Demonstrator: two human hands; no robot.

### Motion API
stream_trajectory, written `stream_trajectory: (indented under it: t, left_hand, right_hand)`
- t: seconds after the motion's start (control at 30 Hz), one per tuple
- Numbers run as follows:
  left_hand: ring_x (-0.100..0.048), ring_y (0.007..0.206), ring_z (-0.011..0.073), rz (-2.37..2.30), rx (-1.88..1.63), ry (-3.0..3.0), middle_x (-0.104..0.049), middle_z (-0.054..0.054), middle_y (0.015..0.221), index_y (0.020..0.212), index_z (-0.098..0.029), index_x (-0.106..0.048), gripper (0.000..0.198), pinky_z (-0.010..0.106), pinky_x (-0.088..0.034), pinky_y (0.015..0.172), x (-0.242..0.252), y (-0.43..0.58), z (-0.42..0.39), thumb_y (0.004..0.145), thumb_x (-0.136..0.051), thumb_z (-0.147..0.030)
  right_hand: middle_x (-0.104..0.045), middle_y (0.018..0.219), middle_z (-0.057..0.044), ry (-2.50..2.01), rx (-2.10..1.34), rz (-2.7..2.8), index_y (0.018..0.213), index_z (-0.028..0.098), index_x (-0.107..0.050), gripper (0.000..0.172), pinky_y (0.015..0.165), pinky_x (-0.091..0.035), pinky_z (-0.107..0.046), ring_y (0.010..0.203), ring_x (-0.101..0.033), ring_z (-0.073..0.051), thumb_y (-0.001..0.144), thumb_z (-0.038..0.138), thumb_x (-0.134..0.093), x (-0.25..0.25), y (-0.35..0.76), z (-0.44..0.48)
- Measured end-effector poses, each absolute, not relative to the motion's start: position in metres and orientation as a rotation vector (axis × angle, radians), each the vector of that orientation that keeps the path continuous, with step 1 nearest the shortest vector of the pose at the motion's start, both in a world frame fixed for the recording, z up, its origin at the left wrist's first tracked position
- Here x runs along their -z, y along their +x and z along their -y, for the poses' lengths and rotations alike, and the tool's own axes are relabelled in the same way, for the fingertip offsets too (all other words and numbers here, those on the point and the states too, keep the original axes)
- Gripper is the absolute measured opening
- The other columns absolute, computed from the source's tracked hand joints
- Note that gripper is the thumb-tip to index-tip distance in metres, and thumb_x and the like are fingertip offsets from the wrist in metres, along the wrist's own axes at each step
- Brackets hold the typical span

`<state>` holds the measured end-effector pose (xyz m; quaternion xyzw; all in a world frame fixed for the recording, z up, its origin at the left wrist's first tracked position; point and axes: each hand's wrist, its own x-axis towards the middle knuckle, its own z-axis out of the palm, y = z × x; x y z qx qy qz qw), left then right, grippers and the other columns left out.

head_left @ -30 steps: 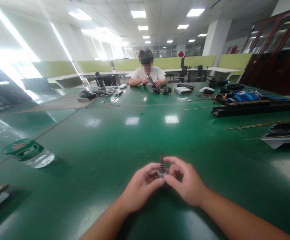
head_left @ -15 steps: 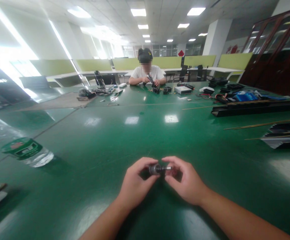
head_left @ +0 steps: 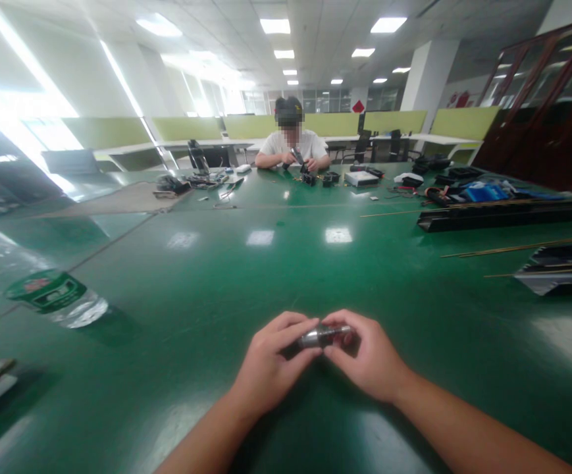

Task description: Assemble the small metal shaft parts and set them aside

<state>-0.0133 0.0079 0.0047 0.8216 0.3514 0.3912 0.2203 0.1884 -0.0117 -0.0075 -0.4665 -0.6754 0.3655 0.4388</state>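
Steel-grey, the small cylindrical metal part (head_left: 322, 336) lies sideways between both hands, low over the green table (head_left: 266, 276). I see the left hand (head_left: 270, 368) pinching its left end with thumb and fingers, and the right hand (head_left: 369, 362) clamped the same way on its right end. A plastic water bottle (head_left: 43, 293) lies well off to the left. A co-worker (head_left: 290, 141) sits at the far side.

no legible text, green bottle label (head_left: 49, 291) too blurred to read
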Motion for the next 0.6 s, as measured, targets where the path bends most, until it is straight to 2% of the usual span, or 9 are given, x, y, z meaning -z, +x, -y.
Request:
stream_trajectory:
  t: [0.3, 0.47, 0.6]
  left_hand:
    - [-0.066, 0.098, 0.0191, -0.962, -1.047, 2.255, -0.07, 0.008, 0.107, 0.12, -0.023, -0.066, 0.034, 0.032, -0.055, 0.087, -0.0034, -0.0165, -0.0094, 0.086, -0.068, -0.022]
    - [-0.066, 0.097, 0.018, -0.924, -1.027, 2.234, -0.071, 0.007, 0.104, 0.109, -0.022, -0.069, 0.024, 0.03, -0.054, 0.087, -0.0052, -0.0153, -0.009, 0.086, -0.068, -0.02]
    - [-0.065, 0.097, 0.0172, -0.914, -0.993, 2.229, -0.07, 0.006, 0.105, 0.11, -0.023, -0.069, 0.024, 0.029, -0.054, 0.087, -0.0061, -0.0145, -0.0082, 0.086, -0.068, -0.02]
  right_hand:
    - [-0.072, 0.091, -0.004, -1.15, -0.89, 1.662, 0.102, 0.019, -0.067, 0.03, 0.074, -0.053, -0.029, 0.082, -0.068, -0.019, 0.074, 0.01, -0.066, 0.0087, 0.1884, 0.0106]
    - [-0.072, 0.087, -0.003, -1.133, -0.875, 1.675, 0.096, 0.019, -0.068, 0.024, 0.073, -0.053, -0.028, 0.079, -0.067, -0.018, 0.074, 0.009, -0.065, 0.0077, 0.1882, 0.011]
    - [-0.073, 0.086, -0.003, -1.119, -0.888, 1.675, 0.092, 0.018, -0.07, 0.02, 0.074, -0.054, -0.027, 0.079, -0.069, -0.018, 0.075, 0.008, -0.065, 0.0073, 0.1874, 0.011]
